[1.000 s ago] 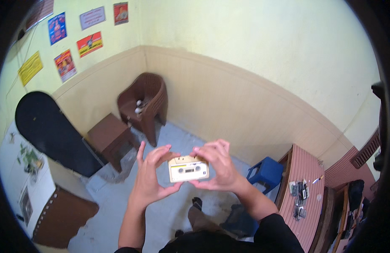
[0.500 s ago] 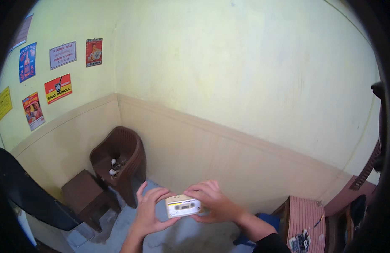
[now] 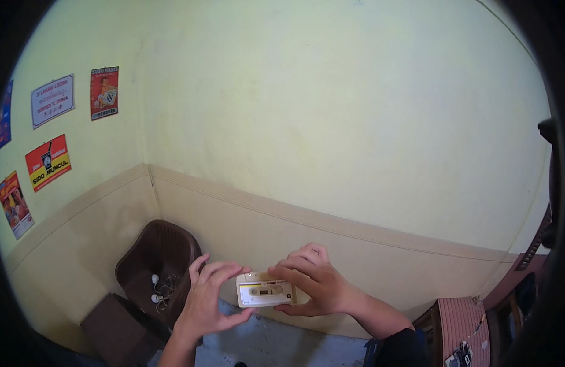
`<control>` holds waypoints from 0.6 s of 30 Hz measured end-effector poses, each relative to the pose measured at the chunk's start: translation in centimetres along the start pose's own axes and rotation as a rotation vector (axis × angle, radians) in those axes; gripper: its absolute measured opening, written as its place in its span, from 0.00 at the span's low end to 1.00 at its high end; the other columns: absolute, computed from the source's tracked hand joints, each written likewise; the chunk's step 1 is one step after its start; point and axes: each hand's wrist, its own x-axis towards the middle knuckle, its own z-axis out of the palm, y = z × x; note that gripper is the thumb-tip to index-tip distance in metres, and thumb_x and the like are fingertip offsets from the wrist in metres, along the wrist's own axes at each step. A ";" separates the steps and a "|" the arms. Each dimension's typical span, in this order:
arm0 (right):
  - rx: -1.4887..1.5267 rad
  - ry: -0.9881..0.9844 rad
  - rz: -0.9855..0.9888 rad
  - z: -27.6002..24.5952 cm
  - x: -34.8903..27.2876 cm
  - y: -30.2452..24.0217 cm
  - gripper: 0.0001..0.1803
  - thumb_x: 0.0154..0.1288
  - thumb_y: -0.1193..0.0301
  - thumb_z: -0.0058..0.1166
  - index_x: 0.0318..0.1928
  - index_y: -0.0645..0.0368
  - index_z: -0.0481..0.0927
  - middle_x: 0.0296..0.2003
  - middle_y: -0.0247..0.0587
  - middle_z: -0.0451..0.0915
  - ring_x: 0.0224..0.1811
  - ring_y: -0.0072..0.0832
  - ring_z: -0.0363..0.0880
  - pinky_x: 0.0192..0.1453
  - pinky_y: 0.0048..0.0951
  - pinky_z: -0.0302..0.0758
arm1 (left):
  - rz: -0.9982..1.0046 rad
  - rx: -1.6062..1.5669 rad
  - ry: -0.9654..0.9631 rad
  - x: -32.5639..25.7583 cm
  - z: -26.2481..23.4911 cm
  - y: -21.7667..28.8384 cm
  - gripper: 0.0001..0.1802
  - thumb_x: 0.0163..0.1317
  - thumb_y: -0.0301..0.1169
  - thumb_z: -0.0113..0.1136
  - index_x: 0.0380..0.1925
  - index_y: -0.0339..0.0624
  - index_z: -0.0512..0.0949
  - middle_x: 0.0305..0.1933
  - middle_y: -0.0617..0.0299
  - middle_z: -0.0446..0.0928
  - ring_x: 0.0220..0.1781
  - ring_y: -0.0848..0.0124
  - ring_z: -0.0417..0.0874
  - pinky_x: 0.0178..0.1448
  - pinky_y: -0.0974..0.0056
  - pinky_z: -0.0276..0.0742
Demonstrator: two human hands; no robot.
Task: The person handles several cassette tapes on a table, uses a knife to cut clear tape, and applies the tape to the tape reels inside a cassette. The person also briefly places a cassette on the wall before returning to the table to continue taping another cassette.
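A person holds a cream audio cassette [image 3: 265,289] up in front of a pale yellow wall, low in the view. The left hand [image 3: 208,299] pinches its left end; the right hand [image 3: 312,282] grips its right end, fingers over the top edge. This looks like an inspecting step; turning it over would need one hand to release. Compared with a second ago, the view has tilted up: floor gone, brown chair [image 3: 155,267] lower left.
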 end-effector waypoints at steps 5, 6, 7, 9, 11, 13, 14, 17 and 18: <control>-0.132 -0.032 0.001 1.8 6.1 4.7 0.45 0.56 0.59 0.83 0.73 0.57 0.81 0.60 0.41 0.84 0.62 0.39 0.81 0.70 0.51 0.68 | 0.043 -0.127 -0.046 5.1 -0.6 -9.2 0.54 0.46 0.42 0.90 0.73 0.48 0.70 0.61 0.60 0.88 0.69 0.59 0.83 0.85 0.35 0.56; -0.163 -0.067 0.018 2.0 6.8 5.6 0.45 0.57 0.58 0.81 0.74 0.57 0.80 0.61 0.42 0.83 0.63 0.40 0.81 0.72 0.52 0.68 | 0.053 -0.142 -0.055 6.1 -0.4 -10.8 0.54 0.46 0.41 0.90 0.73 0.48 0.70 0.61 0.60 0.88 0.68 0.59 0.84 0.85 0.35 0.57; -0.194 -0.083 0.022 2.4 7.5 6.7 0.44 0.58 0.59 0.80 0.75 0.57 0.80 0.61 0.43 0.82 0.63 0.40 0.80 0.72 0.52 0.67 | 0.058 -0.165 -0.063 7.0 0.1 -12.4 0.55 0.46 0.41 0.90 0.73 0.48 0.70 0.60 0.60 0.88 0.68 0.59 0.85 0.85 0.35 0.58; -0.224 -0.136 0.056 3.2 8.6 8.9 0.43 0.60 0.59 0.77 0.75 0.57 0.79 0.62 0.44 0.81 0.64 0.41 0.79 0.72 0.53 0.67 | 0.061 -0.151 -0.099 8.4 1.0 -15.3 0.54 0.45 0.41 0.91 0.72 0.48 0.71 0.61 0.60 0.88 0.67 0.58 0.85 0.84 0.35 0.59; -0.217 -0.146 0.047 3.9 9.4 11.4 0.42 0.63 0.59 0.75 0.76 0.57 0.78 0.64 0.46 0.80 0.65 0.42 0.78 0.73 0.53 0.68 | 0.097 -0.148 -0.083 9.8 2.0 -18.1 0.54 0.44 0.40 0.92 0.72 0.48 0.72 0.62 0.60 0.87 0.66 0.58 0.86 0.83 0.35 0.61; -0.218 -0.146 0.031 4.1 10.1 14.1 0.41 0.64 0.60 0.77 0.75 0.57 0.78 0.65 0.48 0.79 0.64 0.44 0.79 0.70 0.52 0.70 | 0.176 -0.169 -0.006 11.4 4.1 -20.3 0.53 0.43 0.39 0.92 0.71 0.48 0.74 0.63 0.60 0.87 0.66 0.58 0.86 0.83 0.36 0.63; -0.235 -0.135 0.013 4.2 10.5 15.5 0.41 0.63 0.62 0.79 0.74 0.57 0.79 0.66 0.48 0.80 0.62 0.44 0.80 0.67 0.50 0.72 | 0.177 -0.157 -0.018 12.2 4.7 -21.5 0.52 0.44 0.38 0.92 0.71 0.48 0.74 0.63 0.60 0.87 0.67 0.58 0.86 0.82 0.37 0.64; -0.289 -0.116 0.018 3.1 11.7 19.8 0.40 0.63 0.64 0.81 0.74 0.58 0.80 0.69 0.54 0.77 0.60 0.45 0.82 0.64 0.48 0.77 | 0.228 -0.141 -0.020 16.3 6.4 -25.0 0.50 0.46 0.36 0.91 0.70 0.48 0.75 0.65 0.60 0.85 0.67 0.59 0.86 0.80 0.39 0.66; -0.306 -0.129 0.054 2.3 12.1 21.1 0.40 0.64 0.64 0.81 0.74 0.60 0.80 0.70 0.57 0.76 0.60 0.46 0.82 0.64 0.48 0.79 | 0.257 -0.137 -0.025 18.0 6.7 -26.0 0.50 0.46 0.35 0.91 0.70 0.48 0.75 0.67 0.59 0.85 0.67 0.59 0.86 0.80 0.40 0.67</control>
